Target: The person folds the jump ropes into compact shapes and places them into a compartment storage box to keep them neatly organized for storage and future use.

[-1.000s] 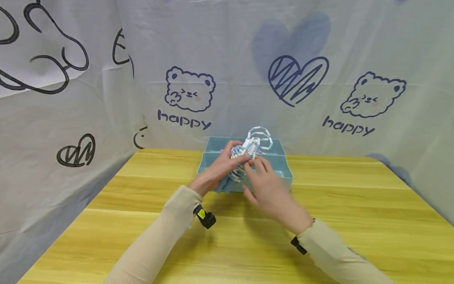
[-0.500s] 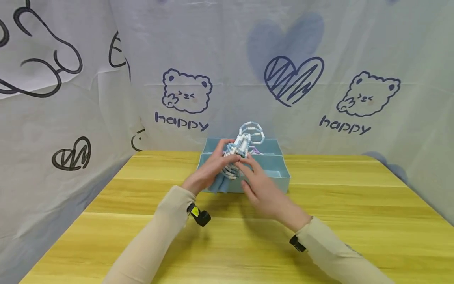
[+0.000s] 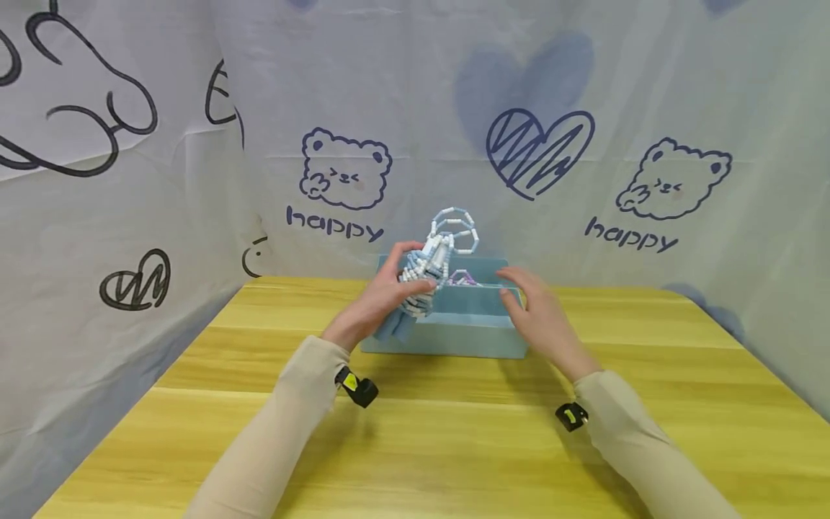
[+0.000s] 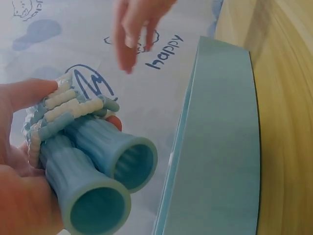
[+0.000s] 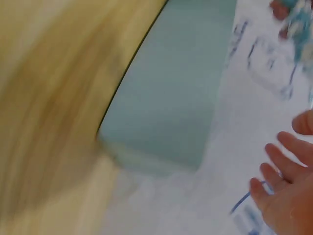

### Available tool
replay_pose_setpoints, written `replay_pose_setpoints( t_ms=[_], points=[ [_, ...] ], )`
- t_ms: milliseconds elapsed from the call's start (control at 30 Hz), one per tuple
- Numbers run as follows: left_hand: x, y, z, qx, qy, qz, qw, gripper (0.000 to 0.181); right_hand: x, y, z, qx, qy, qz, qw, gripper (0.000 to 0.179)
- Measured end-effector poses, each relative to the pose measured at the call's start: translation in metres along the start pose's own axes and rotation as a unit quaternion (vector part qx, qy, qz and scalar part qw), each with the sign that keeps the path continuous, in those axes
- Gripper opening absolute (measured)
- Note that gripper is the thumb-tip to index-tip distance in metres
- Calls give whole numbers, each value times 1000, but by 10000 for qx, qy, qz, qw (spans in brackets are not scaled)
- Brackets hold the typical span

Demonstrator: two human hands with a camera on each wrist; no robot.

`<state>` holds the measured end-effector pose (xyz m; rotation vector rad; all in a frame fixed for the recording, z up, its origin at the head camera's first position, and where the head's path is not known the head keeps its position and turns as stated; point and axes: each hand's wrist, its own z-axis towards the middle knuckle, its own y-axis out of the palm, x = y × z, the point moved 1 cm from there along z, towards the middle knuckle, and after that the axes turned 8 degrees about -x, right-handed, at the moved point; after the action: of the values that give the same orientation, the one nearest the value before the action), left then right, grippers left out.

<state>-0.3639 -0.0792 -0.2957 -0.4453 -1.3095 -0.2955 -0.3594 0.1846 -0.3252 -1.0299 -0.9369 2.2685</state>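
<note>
A bundled jump rope (image 3: 424, 277) of white and light blue beads is in my left hand (image 3: 376, 299), held up over the left part of a light blue box (image 3: 470, 340). Two ridged blue handles (image 4: 90, 188) poke out below the bundle, their hollow ends facing the left wrist camera. Above the fingers stand some loose bead loops (image 3: 455, 222). My left thumb lies across the wrapped beads. To the right, my right hand (image 3: 541, 317) is by the box's right end, fingers spread and nothing in them; the right wrist view shows them apart too.
Purple and white beads (image 3: 462, 277) show in the rear section of the box, partly hidden by the divider. The box stands on a yellow wood-grain table (image 3: 447, 447), near its back edge. Behind it hangs a printed white cloth (image 3: 421, 94).
My right hand has let go of the bundle and moved right, to the box's right end. The left hand has lifted the jump rope slightly.
</note>
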Motion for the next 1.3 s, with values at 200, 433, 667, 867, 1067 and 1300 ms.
replay_pose_setpoints(
  t_ms=[200,433,667,867,1067,1300],
  points=[
    [0,-6,-1,129,-96,152,9998,61,39,6,20,-1049,777,-818,9881,59],
    [-1,0,1,176,-179,604,9979,61,66,21,34,-1851,1015,-1460,9665,74],
    [4,5,1,-109,-35,893,9959,53,71,21,39,-2224,1318,-1082,9599,81],
    [13,8,-6,-273,172,1795,9832,48,66,29,46,-2368,1188,-1268,9559,78],
    [15,-1,11,-270,401,3159,9476,47,68,32,45,-2326,1349,-828,9596,71],
    [0,-14,43,-1031,-30,4180,9026,40,74,28,42,-2098,1240,-583,9681,58]
  ],
)
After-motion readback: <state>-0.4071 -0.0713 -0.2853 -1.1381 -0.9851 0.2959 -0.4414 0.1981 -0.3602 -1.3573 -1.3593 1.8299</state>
